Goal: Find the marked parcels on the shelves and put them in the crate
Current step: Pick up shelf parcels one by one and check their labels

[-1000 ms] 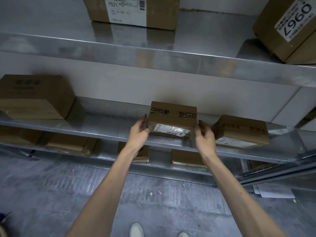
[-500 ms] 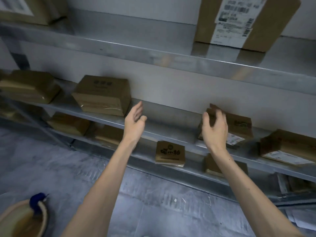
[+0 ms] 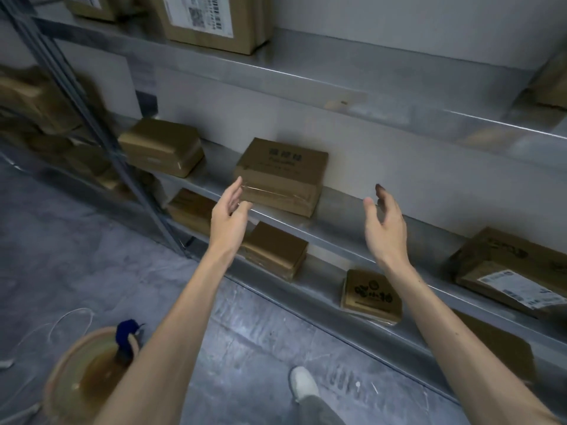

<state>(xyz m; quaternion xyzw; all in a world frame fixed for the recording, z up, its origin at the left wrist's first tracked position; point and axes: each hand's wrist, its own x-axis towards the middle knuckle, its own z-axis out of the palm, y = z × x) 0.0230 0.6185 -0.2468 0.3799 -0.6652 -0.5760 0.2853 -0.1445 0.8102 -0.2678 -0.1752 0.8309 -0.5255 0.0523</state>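
Parcel (image 3: 279,176) of matte brown cardboard, a squat box with glossy clear tape (image 3: 276,194) across its front, sits at frame centre on a dull metal shelf (image 3: 435,240). The left hand (image 3: 228,217) hovers at its left corner and the right hand (image 3: 385,231) to its right, fingers loosely spread, holding nothing.

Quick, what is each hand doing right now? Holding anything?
Left hand: open, holding nothing, fingers next to a box.
Right hand: open, holding nothing.
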